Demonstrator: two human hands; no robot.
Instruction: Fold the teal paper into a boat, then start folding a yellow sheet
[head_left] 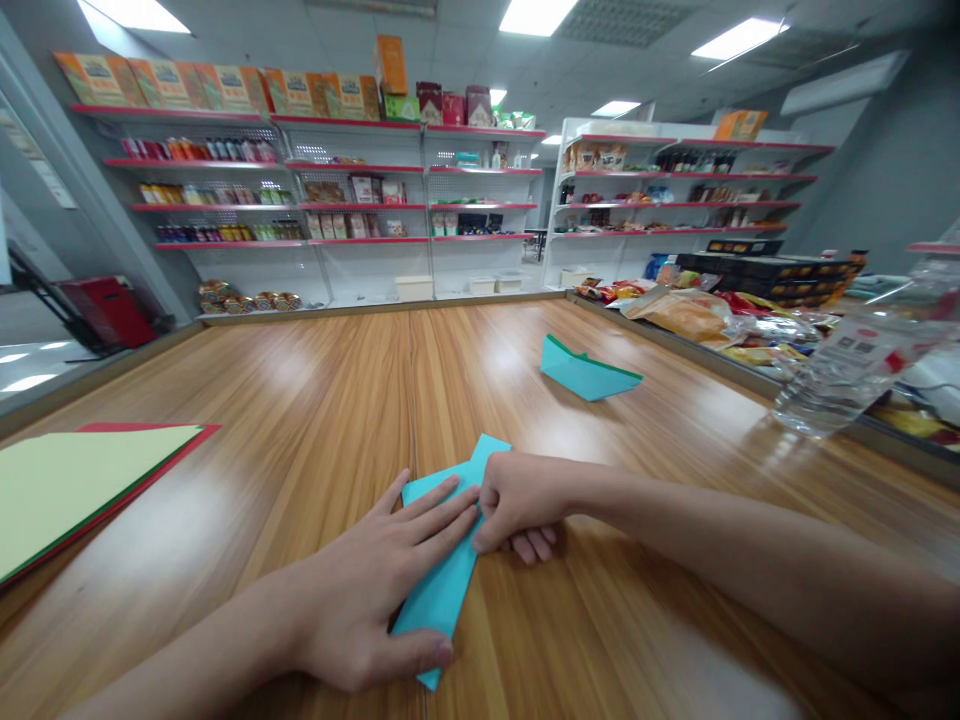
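Observation:
A folded sheet of light blue paper lies at a slant on the wooden table in front of me. My left hand rests flat across it, fingers stretched out and thumb near the paper's lower end. Curled closed, my right hand bears on the paper's right edge, its thumb and bent forefinger at that edge; the exact contact under them is hidden. Farther off, to the right, stands a folded paper boat, blue with a green upper rim, touched by neither hand.
On the left lies a stack of coloured paper, pale yellow on top with green and red beneath. A clear plastic bottle stands at the right, beside packaged snacks. Stocked shelves line the back beyond the table.

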